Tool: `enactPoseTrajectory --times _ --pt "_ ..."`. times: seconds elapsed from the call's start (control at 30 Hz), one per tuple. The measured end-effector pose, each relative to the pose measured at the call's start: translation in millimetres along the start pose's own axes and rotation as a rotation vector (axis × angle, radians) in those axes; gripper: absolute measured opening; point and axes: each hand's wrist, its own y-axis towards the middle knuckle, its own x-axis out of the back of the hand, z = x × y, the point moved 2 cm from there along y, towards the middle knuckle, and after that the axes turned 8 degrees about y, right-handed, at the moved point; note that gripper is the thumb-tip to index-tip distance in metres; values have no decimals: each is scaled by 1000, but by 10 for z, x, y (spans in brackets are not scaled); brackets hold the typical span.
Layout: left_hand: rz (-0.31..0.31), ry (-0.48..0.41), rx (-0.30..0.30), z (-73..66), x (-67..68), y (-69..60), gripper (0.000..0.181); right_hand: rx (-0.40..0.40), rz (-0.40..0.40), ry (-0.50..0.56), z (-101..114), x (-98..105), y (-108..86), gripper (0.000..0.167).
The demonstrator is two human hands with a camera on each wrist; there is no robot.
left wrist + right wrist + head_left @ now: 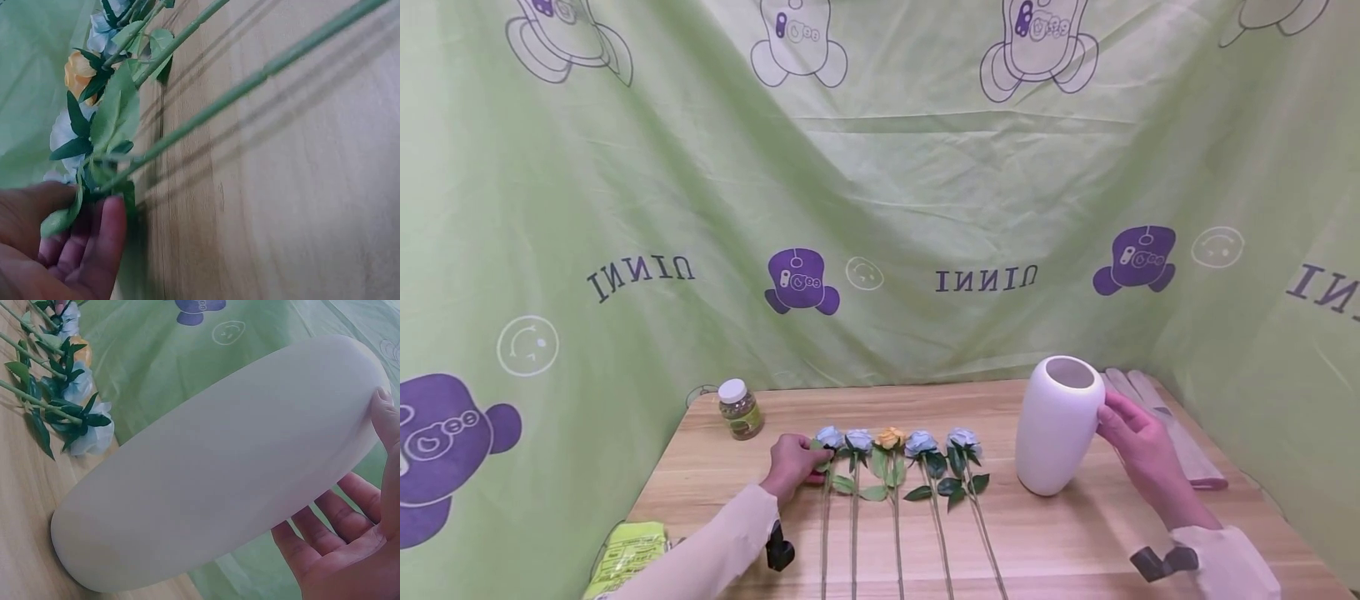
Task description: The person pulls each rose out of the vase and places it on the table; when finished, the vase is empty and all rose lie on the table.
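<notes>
Several long-stemmed artificial roses lie in a row on the table, heads toward the back. My left hand (792, 467) pinches the leftmost blue rose (829, 437) just below its bloom; in the left wrist view a leaf (62, 219) overlaps the fingers. Beside it lie a pale blue rose (858, 440), an orange rose (890, 437) and further blue roses (921, 443) to the right. With thumb in front and fingers behind, my right hand (1142, 446) holds the upper right side of a white vase (1054, 433). The vase leans slightly right in the head view, its mouth showing.
A white-lidded jar (741, 412) stands at the back left. On the near left lies a yellow-green packet (628, 554). A folded beige cloth (1187, 450) is behind my right hand. Green printed fabric (887, 183) hangs around the wooden table (1000, 542).
</notes>
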Motion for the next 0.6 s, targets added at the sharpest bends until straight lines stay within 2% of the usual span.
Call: enactPoseTrajectory --times 0.17,0.33,0.47,0.6 --pt "41 -22 -27 32 -39 -1 22 -5 0 -4 4 20 -6 35" --pt "56 75 -88 70 -31 12 22 -14 -18 -31 6 40 -22 35" --pt "83 140 -151 107 82 11 28 -13 -24 -25 4 30 -29 34" --pt "66 179 -227 85 310 -8 16 8 -7 -55 35 32 -17 32"
